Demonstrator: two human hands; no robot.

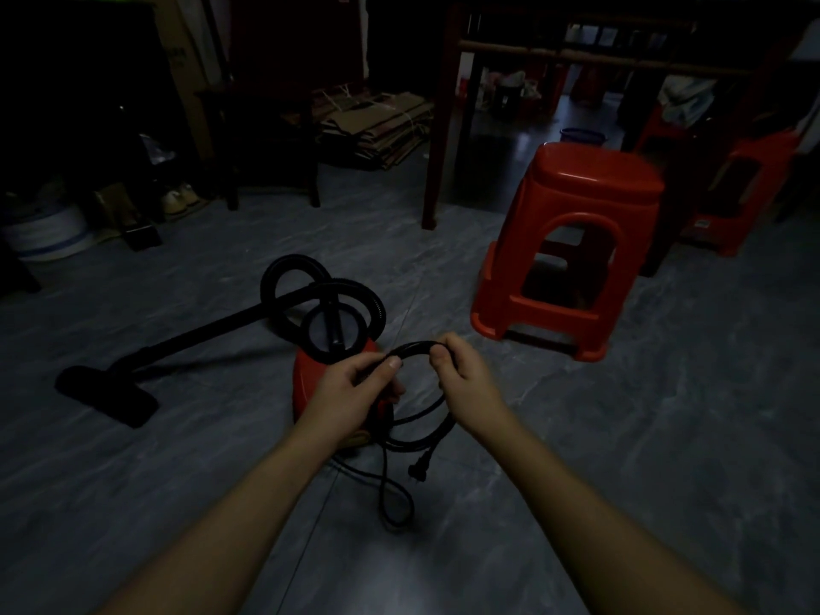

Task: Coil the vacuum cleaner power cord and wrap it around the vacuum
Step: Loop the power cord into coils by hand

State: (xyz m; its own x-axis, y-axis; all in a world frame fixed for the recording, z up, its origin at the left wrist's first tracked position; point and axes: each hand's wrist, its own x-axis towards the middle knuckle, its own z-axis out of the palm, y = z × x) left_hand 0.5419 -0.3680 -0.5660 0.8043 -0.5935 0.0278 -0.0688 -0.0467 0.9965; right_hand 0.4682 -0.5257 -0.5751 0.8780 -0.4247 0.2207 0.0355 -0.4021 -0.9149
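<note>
A small red vacuum cleaner (310, 383) stands on the grey floor in the dim room, partly hidden behind my left hand. Its black hose (284, 277) loops over the top and runs left along a wand to the floor head (106, 395). The black power cord (417, 348) is gathered into loops between my hands. My left hand (355, 383) grips the loops on the left side and my right hand (466, 375) pinches them on the right. Below them the plug (415, 470) dangles, and a slack loop of cord (395, 503) lies on the floor.
A red plastic stool (572, 241) stands to the right of the vacuum, with another red stool (741, 188) further right. A dark wooden table leg (439, 139) rises behind. Flattened cardboard (377, 126) and cluttered storage line the back wall.
</note>
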